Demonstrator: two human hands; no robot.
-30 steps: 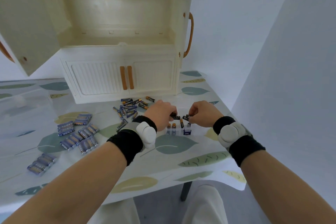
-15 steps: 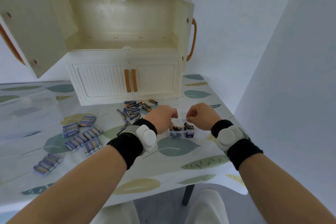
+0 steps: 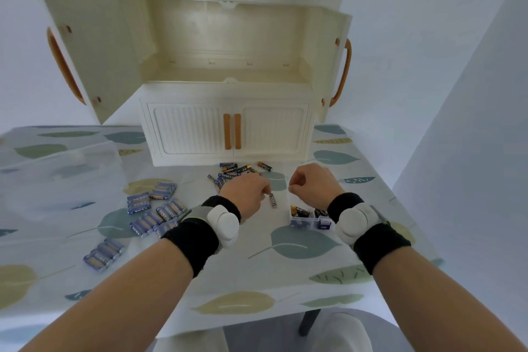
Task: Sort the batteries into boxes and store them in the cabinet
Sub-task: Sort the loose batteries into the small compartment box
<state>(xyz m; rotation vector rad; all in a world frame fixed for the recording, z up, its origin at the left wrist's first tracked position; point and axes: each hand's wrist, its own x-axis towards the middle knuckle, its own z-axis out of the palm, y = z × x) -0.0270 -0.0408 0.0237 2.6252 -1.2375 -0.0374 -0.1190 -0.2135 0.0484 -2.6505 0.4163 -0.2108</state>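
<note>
My left hand (image 3: 247, 194) pinches one blue battery (image 3: 273, 199) by its top end, so it hangs just above the tablecloth to the left of the box. A small clear box (image 3: 310, 220) with black and gold batteries in it sits under my right wrist. My right hand (image 3: 313, 184) hovers above the box with its fingertips pinched together; I cannot tell whether anything clear is between them. Loose batteries (image 3: 234, 171) lie in a heap in front of the cream cabinet (image 3: 228, 88), whose upper compartment stands open and bare.
Shrink-wrapped blue battery packs (image 3: 155, 208) lie scattered at the left, one pack (image 3: 104, 254) nearer the front edge. A large translucent container (image 3: 65, 163) sits at the far left. The open doors (image 3: 85, 51) jut outward. The lower doors (image 3: 231, 131) are closed.
Both hands have lifted away from the box and parted. My left hand now holds a blue battery off to the box's left. The camera has tilted upward.
</note>
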